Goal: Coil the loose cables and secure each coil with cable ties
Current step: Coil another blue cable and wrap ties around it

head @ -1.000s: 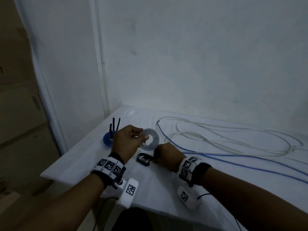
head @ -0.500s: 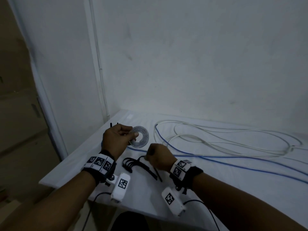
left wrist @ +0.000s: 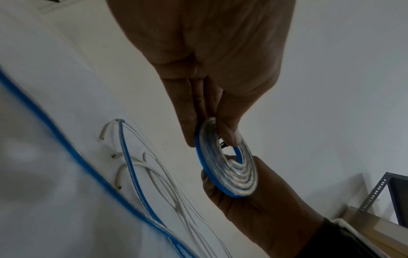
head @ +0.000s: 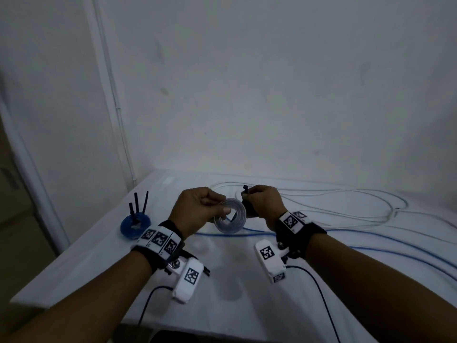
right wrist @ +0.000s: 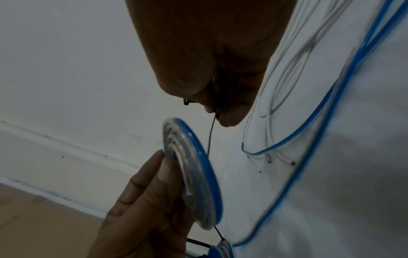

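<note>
Blue-edged coil (head: 230, 216) is up off the surface (head: 99, 253), pinched in my left hand (head: 195, 214); my right hand (head: 263, 203) has lifted a black cable tie (right wrist: 210, 134) beside it. Tying comes next, I reckon; loose cables (head: 321, 209) wait behind.

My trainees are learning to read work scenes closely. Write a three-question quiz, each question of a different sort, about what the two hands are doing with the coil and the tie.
1. True or false: the coiled cable lies flat on the table.
2. Which hand pinches the black cable tie? A) left hand B) right hand
3. Fill in: the finished blue coil by the table's left edge has ___ black tie tails sticking up.

Key: 1 false, it is held up in the left hand; 2 B; 3 three.
</note>
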